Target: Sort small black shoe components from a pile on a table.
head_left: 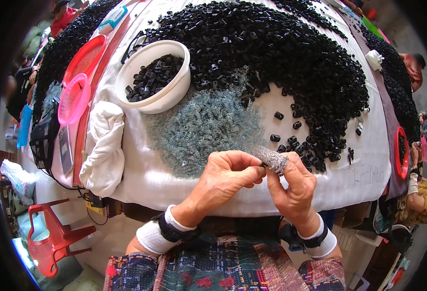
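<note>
Above the near edge of the white-covered table point(174, 191), my two hands meet. My right hand point(293, 189) grips a short grey cylinder with a rough, coil-like surface point(271, 159); I cannot tell exactly what it is. Thumb and forefinger of my left hand point(225, 177) are pinched together beside it. A small dark piece shows at those fingertips, mostly hidden. Just beyond lies a heap of thin silvery coil springs point(199, 126). Several loose black plastic caps point(291, 145) lie near my right hand, at the edge of a large pile of the same point(271, 43).
A white bowl point(187, 80) of black caps stands left of the springs. Nearby are a twisted white cloth point(104, 145), a pink basket point(74, 99), a red basket point(85, 58) and a phone point(65, 150). A red chair point(53, 237) stands lower left. Other people sit at both sides.
</note>
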The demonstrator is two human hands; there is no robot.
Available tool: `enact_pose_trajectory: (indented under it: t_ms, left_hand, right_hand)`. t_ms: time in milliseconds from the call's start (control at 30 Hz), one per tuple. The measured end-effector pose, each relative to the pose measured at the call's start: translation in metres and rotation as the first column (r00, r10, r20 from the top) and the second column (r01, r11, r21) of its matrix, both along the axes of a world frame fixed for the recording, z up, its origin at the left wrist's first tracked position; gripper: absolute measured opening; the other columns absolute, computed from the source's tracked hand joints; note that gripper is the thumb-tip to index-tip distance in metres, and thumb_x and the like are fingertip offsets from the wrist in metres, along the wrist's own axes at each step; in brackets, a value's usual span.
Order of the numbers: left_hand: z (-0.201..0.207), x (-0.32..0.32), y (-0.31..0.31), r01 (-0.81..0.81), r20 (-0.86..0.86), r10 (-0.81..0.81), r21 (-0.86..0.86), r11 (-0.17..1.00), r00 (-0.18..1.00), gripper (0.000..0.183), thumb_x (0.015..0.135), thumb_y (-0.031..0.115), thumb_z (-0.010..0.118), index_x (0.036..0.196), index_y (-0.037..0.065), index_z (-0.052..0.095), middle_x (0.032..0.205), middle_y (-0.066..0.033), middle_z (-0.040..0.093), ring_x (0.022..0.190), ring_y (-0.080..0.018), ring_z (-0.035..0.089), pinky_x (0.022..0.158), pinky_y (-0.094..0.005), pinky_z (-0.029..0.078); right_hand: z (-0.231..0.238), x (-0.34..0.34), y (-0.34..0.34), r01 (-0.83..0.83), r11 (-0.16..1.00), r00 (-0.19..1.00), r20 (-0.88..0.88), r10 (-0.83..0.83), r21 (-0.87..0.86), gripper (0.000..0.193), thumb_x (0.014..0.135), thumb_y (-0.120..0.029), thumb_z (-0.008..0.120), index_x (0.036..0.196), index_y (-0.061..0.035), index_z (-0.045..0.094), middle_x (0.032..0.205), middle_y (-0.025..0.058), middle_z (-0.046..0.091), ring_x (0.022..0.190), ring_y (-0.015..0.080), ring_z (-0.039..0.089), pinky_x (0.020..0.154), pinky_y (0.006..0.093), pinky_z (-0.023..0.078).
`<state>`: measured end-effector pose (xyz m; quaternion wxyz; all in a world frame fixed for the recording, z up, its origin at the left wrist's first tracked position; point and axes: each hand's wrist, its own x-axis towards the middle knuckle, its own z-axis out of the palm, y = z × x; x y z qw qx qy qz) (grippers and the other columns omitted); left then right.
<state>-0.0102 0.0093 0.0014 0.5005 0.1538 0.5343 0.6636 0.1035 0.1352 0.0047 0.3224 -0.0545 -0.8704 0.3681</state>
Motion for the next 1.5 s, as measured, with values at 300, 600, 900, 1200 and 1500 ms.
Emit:
enact_pose_trajectory:
  t_ms: [300,600,900,1200,1500]
  left_hand:
    - [0.000,-0.003,-0.001,0.001,0.138,0.000,-0.012,1.000,0.990,0.010,0.085,0.007,0.062,0.087,-0.001,0.065,0.082,-0.0081,0.067,0.074,-0.0130,0.064,0.070,-0.0240,0.052]
    - [0.004,-0.002,-0.002,0.026,0.057,-0.020,-0.101,0.995,0.998,0.016,0.086,0.014,0.066,0.093,0.000,0.067,0.084,-0.0056,0.067,0.076,-0.0109,0.064,0.068,-0.0236,0.052]
    - [-0.005,-0.007,-0.005,0.066,0.115,-0.059,-0.053,0.996,0.992,0.026,0.087,0.021,0.067,0.097,-0.002,0.068,0.086,-0.0073,0.069,0.077,-0.0116,0.064,0.066,-0.0236,0.053]
    - [-0.003,-0.006,-0.005,0.067,0.135,-0.060,-0.046,0.997,0.989,0.026,0.085,0.020,0.069,0.096,-0.003,0.068,0.087,-0.0071,0.068,0.077,-0.0116,0.064,0.067,-0.0238,0.053]
    - [0.002,-0.002,-0.006,0.058,0.194,-0.051,-0.030,0.998,0.980,0.017,0.083,0.010,0.070,0.095,-0.002,0.067,0.087,-0.0093,0.068,0.079,-0.0162,0.066,0.068,-0.0275,0.055]
  right_hand:
    - [-0.001,-0.003,-0.009,-0.008,0.998,0.999,0.052,0.005,0.057,0.047,0.064,0.001,0.075,0.107,0.0047,0.058,0.094,0.0148,0.056,0.081,0.0275,0.056,0.067,0.0340,0.048]
    - [-0.005,-0.002,-0.003,0.000,0.986,1.000,-0.003,0.000,0.167,0.041,0.062,-0.001,0.078,0.098,0.0045,0.060,0.084,0.0131,0.056,0.071,0.0272,0.054,0.059,0.0345,0.047]
    - [-0.006,-0.001,0.003,0.003,0.984,1.000,-0.012,-0.001,0.176,0.035,0.061,0.000,0.078,0.091,0.0038,0.061,0.080,0.0130,0.056,0.067,0.0277,0.053,0.055,0.0349,0.045]
    - [-0.010,-0.001,0.000,0.038,0.985,0.998,-0.046,-0.030,0.168,0.032,0.061,0.000,0.077,0.088,0.0039,0.060,0.080,0.0133,0.054,0.068,0.0280,0.052,0.056,0.0351,0.044]
    - [-0.004,0.002,-0.002,0.046,0.983,0.998,-0.045,-0.039,0.177,0.038,0.061,-0.002,0.076,0.094,0.0049,0.059,0.083,0.0150,0.054,0.071,0.0299,0.053,0.060,0.0368,0.046]
